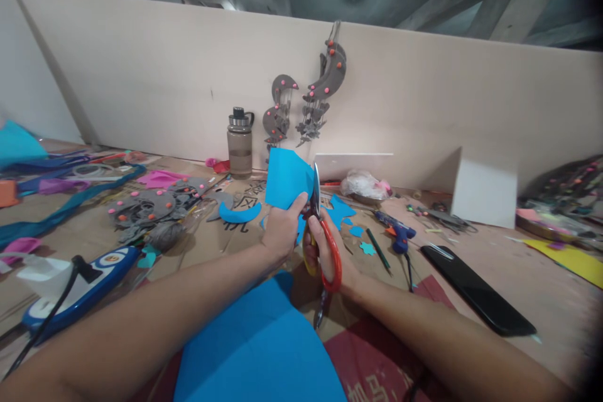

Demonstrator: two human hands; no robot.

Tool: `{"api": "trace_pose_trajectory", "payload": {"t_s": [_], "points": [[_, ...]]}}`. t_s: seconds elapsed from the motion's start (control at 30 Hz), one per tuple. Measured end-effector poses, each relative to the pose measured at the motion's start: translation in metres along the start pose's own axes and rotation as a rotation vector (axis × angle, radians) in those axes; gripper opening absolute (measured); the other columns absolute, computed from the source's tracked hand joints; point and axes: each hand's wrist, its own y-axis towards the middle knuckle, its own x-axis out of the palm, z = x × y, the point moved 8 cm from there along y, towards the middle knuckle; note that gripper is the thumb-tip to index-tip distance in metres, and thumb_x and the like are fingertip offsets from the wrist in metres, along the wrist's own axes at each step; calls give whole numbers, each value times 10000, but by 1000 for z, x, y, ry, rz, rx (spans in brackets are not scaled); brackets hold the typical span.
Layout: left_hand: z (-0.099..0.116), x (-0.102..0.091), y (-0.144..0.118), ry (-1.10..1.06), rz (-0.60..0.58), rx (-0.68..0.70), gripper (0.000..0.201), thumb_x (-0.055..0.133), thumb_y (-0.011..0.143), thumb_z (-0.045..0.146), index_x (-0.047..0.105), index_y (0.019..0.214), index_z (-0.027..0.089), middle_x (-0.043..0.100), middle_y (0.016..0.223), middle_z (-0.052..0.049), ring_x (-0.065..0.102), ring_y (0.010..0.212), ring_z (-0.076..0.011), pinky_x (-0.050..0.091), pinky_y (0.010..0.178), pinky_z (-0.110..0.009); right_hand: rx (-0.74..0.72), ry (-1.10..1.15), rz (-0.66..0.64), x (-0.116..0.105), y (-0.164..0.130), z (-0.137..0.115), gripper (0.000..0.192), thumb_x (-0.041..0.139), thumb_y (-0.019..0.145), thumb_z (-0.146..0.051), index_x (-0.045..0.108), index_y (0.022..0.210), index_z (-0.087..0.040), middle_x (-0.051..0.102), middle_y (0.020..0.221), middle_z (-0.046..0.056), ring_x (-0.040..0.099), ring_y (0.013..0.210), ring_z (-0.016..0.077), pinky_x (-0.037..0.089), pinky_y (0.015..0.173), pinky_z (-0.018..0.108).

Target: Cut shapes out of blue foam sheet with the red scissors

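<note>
My left hand (pixel 282 231) pinches the lower edge of a blue felt-like sheet piece (pixel 288 179), held up above the table. Closed round the handles of red-handled scissors (pixel 332 257), my right hand (pixel 325 251) keeps their blades upright at the right edge of that piece. Whether the blades are cutting into it, I cannot tell. Below my wrists lies a larger blue sheet (pixel 259 345). A blue crescent (pixel 240 212) rests left of my hands, and small blue cut-outs such as a flower shape (pixel 367 248) lie to the right.
A water bottle (pixel 240 144) stands by the board wall. On the right are a pencil (pixel 378 251), a blue glue gun (pixel 400 235) and a black phone (pixel 475 289). A power strip (pixel 85 289) and grey felt pieces (pixel 151 207) lie left. Grey moon hangings (pixel 330 72) hang on the wall.
</note>
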Motion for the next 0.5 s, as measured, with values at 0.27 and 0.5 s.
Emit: {"api": "trace_pose_trajectory", "payload": {"t_s": [0.27,0.5], "points": [[6,-2,-12,103,33,-69,474,686,812,571,584,512,218,583,533,-5,505,558,-153,433,620,-319,-23,-8,15,-1,1,-1,389,596,932,-627,443,914,-269,429,616,-64,366,454,113,316,369,241],[6,-1,-13,98,45,-50,469,687,815,573,585,520,223,586,520,-14,530,561,-161,436,591,-314,26,47,33,0,1,1,411,632,914,-616,412,891,-269,368,573,-87,334,440,102,289,363,209]]}}
